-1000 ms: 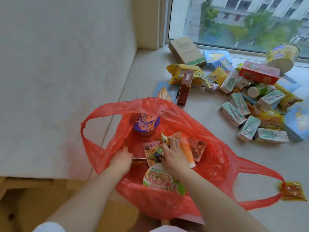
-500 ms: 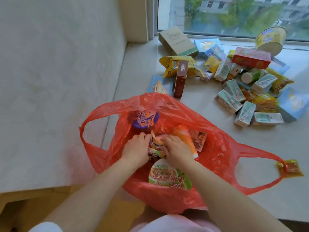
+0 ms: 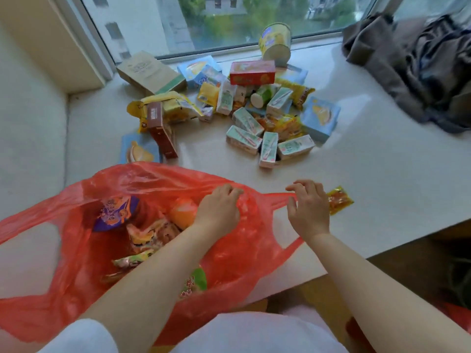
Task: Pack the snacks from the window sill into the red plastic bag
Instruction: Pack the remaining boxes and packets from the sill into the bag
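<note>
From my head camera, my left hand [image 3: 220,208] rests on the right side of the red bag [image 3: 76,250], fingers curled into the plastic near its rim. My right hand [image 3: 309,208] hovers just past the bag's right handle [image 3: 277,197], fingers loosely spread and holding nothing; its fingertips lie close to the handle, though I cannot tell whether they touch. An orange sachet [image 3: 339,200] lies on the sill [image 3: 382,161] just beside that hand. Inside the bag sit a purple-lidded cup [image 3: 114,212] with print too blurred to read and several packets [image 3: 150,235]. The snack pile [image 3: 254,110] lies farther back by the window: pale green cartons [image 3: 243,140], a red box [image 3: 252,72], a yellow cup [image 3: 276,42], blue boxes [image 3: 321,118], and a brown box [image 3: 163,131] whose white lettering I cannot make out. Dark cloth [image 3: 420,67] lies far right.
</note>
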### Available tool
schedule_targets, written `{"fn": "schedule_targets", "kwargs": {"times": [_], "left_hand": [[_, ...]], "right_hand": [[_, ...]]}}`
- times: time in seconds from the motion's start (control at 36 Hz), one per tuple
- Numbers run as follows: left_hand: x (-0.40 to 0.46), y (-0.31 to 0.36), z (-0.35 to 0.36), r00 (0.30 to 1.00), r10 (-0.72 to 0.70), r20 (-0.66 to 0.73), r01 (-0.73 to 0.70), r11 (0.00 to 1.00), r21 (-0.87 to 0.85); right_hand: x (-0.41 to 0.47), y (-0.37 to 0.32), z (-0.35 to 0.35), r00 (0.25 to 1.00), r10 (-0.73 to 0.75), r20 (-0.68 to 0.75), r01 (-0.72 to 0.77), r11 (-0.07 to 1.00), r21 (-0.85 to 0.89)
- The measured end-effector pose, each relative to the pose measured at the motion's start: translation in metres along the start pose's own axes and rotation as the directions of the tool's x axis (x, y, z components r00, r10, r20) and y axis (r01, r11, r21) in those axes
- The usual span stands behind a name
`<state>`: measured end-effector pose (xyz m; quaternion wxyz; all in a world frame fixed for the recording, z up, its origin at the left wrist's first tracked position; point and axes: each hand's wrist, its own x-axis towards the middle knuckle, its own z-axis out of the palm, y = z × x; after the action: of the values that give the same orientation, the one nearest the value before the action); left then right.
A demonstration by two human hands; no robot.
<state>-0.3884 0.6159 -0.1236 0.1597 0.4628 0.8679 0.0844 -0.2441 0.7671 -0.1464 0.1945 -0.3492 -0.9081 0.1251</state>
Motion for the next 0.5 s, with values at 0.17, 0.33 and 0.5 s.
{"fn": "schedule_targets", "kwargs": {"times": [0.17,0.33,0.5], "left_hand": [[0.067,0.081,0.017,0.998,-0.037,0.055,0.038,0.999,-0.021],[0.115,0.141,0.043,0.969,-0.187,0.161,0.193,0.981,-0.021],[0.131,0.159,0.060,0.929,-0.300,0.217,0.315,0.948,-0.040]], "right_hand": [[0.009,0.105,-0.019,0.962,0.166,0.217,-0.158,0.986,-0.054],[0.029,0.181,-0.021,0.809,0.066,0.584,0.038,0.986,-0.164],[0.053,0.218,-0.011,0.691,0.016,0.722,0.147,0.976,-0.163]]}}
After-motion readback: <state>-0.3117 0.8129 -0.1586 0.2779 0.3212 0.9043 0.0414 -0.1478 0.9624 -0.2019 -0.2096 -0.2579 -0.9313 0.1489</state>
